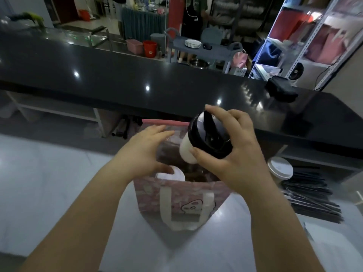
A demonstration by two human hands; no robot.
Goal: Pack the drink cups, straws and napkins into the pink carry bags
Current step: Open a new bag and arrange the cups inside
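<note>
Three cups: I count one held above the pink carry bag [145, 193], one inside it, and one standing to its right.
Bag: it stands upright and open on the white table [49, 183], straight ahead of me. Its cream handle [165, 209] hangs down the near face beside a cartoon print.
Right hand [235, 160]: the grip is closed round the black-lidded cup [208, 138], with fingertips on the far rim of the lid and the thumb on the near side.
Black-lidded cup: it has a white body and is tilted, base pointing down and left, over the bag's open mouth and clear of the rim.
Left hand [145, 150]: the grip is wide, fingers spread and fairly straight, holding nothing. It hovers over the left part of the bag's mouth, fingertips reaching toward the far rim.
Cup in the bag [176, 176]: only its white lid shows, at the near left of the bag's inside, just under my left thumb. I cannot tell whether the thumb touches it.
Third cup [280, 169]: it has a white lid and stands upright on the table near the bag's right side, partly behind my right wrist.
Straws [310, 197]: a loose pile of black ones lies flat to the right of the bag, just beside the third cup.
White sheets [332, 238]: these lie pale and flat to the bag's near right, next to the straws. They are too blurred for me to call them napkins.
Raised black counter [137, 79]: it runs across beyond the bag, with a black box [280, 89] on it toward the right.
</note>
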